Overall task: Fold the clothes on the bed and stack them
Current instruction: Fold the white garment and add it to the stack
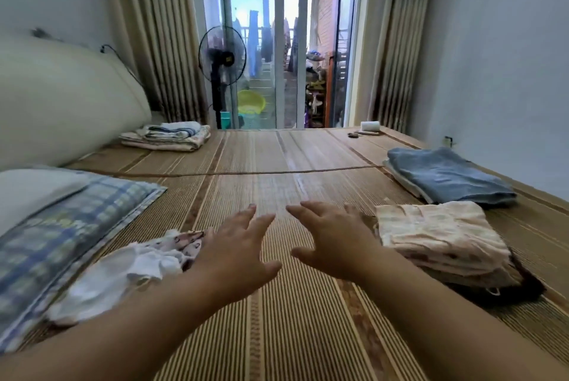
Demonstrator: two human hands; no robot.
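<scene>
- Head view: both arms reach forward over the middle of the striped mat [277, 334], palms down, backs of the hands up.
- Left hand [237, 254]: fingers straight and spread apart, thumb out to the side, holding nothing. Cannot tell whether it touches the mat or hangs just above it.
- Right hand [332, 245]: same pose, fingers apart, thumb pointing in toward the left hand, nothing in it. The two hands are close but not touching.
- Left forearm crosses the edge of the loose clothes [132, 273], an unfolded white and patterned heap at the mat's near left.
- Pink folded stack [437, 239] sits at the mat's near right, just beside the right hand, on top of a darker garment.
- Blue folded stack [446, 177] lies on the mat's right side, farther back.
- Far folded stack [166, 136] sits at the mat's far left corner, below the headboard [61, 97].
- Plaid pillow [61, 226] lies along the mat's left edge.
- White roll [369, 126] stands at the mat's far right corner.
- Fan [222, 56] stands beyond the mat's far edge; yellow patch on its hub, too blurred to read.
</scene>
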